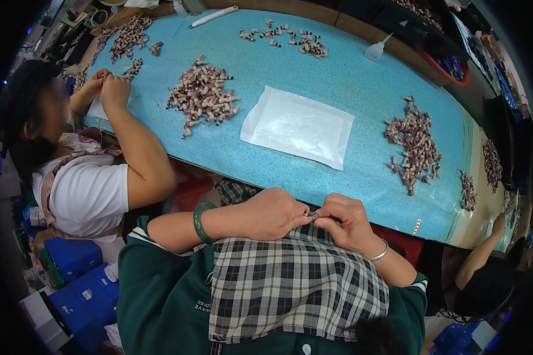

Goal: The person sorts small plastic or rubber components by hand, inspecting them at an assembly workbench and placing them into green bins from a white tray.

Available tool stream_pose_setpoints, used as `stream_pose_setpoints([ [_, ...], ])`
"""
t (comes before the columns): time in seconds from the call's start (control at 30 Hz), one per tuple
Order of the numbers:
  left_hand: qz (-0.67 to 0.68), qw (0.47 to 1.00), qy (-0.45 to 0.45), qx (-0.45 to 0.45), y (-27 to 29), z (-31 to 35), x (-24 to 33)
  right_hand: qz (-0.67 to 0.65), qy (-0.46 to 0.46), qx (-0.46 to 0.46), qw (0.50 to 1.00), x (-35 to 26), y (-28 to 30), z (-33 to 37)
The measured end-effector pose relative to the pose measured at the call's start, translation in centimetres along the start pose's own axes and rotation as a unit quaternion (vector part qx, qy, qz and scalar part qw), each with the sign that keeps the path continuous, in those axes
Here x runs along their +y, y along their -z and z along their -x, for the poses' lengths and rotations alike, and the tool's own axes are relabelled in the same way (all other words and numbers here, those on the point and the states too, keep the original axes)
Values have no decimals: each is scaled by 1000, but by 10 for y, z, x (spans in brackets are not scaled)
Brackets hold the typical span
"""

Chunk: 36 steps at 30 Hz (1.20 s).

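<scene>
My left hand [273,214] and my right hand [348,222] meet just off the table's near edge, above a checked apron. Both are closed in a pinch, fingertips almost touching. Between them sits a tiny greyish piece with a dark tip [310,215], mostly covered by the fingers, so its exact shape is hard to make out. Beyond the hands, a white plastic-like sheet [299,127] lies on the blue table [337,77]. To its left is a heap of small pale and mauve figure-like pieces [204,97], some dark-tipped; a similar heap [414,148] lies to its right.
Several loose pieces [302,41] lie at the far side, near a white nozzle bottle [375,51] and a white stick-like tool [213,16]. A striped stick [417,227] rests at the near right edge. Co-workers sit at left [89,183] and right [485,278].
</scene>
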<state>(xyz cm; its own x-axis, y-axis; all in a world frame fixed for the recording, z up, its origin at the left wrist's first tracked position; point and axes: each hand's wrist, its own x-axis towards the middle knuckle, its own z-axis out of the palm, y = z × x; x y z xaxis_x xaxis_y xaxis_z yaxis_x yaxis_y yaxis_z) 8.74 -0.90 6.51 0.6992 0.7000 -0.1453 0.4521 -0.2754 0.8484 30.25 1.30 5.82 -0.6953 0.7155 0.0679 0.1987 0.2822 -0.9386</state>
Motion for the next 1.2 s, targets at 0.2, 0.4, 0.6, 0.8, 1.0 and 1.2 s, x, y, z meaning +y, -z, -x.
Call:
stream_pose_setpoints([
  [0.2, 13, 998, -35, 60, -8, 0, -5, -2, -8, 29, 1000, 0, -3, 4],
  [0.4, 10, 999, -18, 32, -6, -2, 1, 9, 13, 41, 999, 0, -4, 6],
  [0.6, 0, 1000, -13, 23, -7, -2, 1, 7, 18, 40, 999, 2, -4, 8],
  [0.8, 12, 999, -14, 45, -6, -4, -1, -8, -8, 43, 999, 2, -2, 6],
  [1.0, -24, 997, -30, 68, -3, -4, 2, -41, -18, 51, 998, 2, -1, 5],
  [1.2, -98, 980, -83, 150, 7, -10, 15, -82, 15, 73, 994, 4, 10, 1],
])
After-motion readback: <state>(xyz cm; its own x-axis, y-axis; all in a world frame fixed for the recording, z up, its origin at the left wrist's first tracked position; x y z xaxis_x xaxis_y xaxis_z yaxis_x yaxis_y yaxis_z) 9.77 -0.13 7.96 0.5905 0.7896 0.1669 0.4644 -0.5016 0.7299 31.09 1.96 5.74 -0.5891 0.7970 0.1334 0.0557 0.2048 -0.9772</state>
